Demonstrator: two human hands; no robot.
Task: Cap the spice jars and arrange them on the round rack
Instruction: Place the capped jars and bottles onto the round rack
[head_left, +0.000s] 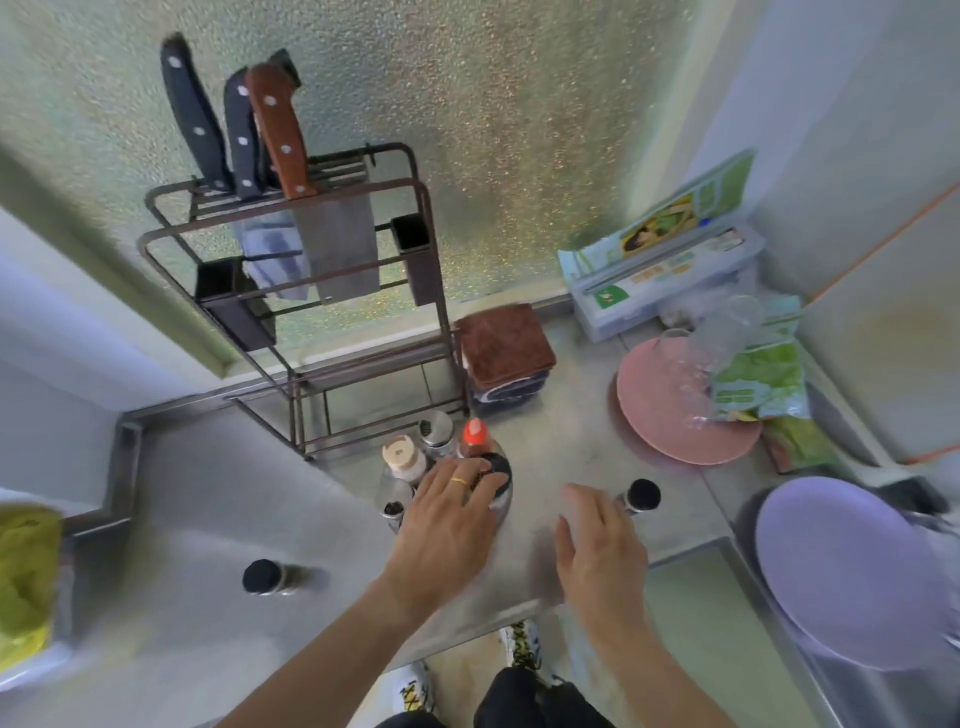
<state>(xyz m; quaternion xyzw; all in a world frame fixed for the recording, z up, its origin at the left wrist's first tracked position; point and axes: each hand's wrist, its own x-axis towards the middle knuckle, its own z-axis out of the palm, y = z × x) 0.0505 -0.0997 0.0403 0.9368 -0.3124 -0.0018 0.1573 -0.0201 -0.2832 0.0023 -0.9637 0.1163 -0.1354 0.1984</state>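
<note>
Steel worktop (218, 499) carries the round rack (506, 496) with several jars, where the left hand (447, 519) rests on a black-capped jar (493, 470), the right hand (597, 551) reaches empty, fingers apart, toward another jar (641, 496) (a third (265, 577) waits far left).

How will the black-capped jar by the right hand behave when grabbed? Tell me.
The black-capped jar stands tall and narrow on the steel counter, so a sideways nudge would probably tip it. Its body looks like smooth glass or metal, likely slippery and breakable. It seems small enough for the right hand to lift easily.
</note>
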